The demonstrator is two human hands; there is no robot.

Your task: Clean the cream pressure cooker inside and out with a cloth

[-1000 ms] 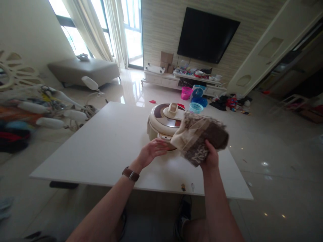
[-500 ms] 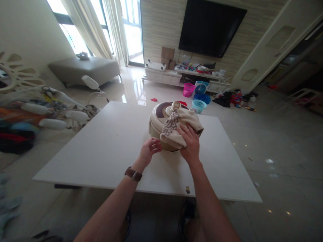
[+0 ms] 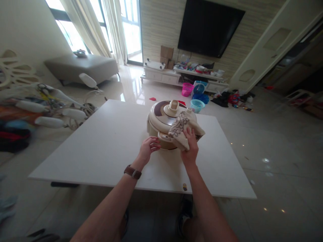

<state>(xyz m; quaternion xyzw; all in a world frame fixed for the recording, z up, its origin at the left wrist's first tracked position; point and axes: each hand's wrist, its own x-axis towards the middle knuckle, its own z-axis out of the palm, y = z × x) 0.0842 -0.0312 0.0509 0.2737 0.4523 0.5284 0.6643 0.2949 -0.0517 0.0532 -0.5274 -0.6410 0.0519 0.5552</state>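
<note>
A cream and brown electric cooker (image 3: 161, 117) stands on the white table (image 3: 101, 144). My right hand (image 3: 189, 149) presses a cream cloth with a brown pattern (image 3: 182, 129) against the cooker's front right side, fingers closed on the fabric. My left hand (image 3: 148, 148), with a brown watch on the wrist, rests on the table against the cooker's front left base, fingers loosely curled and holding nothing.
A drying rack with clothes (image 3: 37, 107) stands at the left. Beyond the table lie pink and blue baskets (image 3: 193, 95), a low TV cabinet (image 3: 176, 77), a wall TV (image 3: 209, 28) and a grey bench (image 3: 80, 65). Glossy floor surrounds the table.
The cloth came down from the air onto the cooker, then slid with my right hand toward the cooker's front right. My left hand stayed at the base.
</note>
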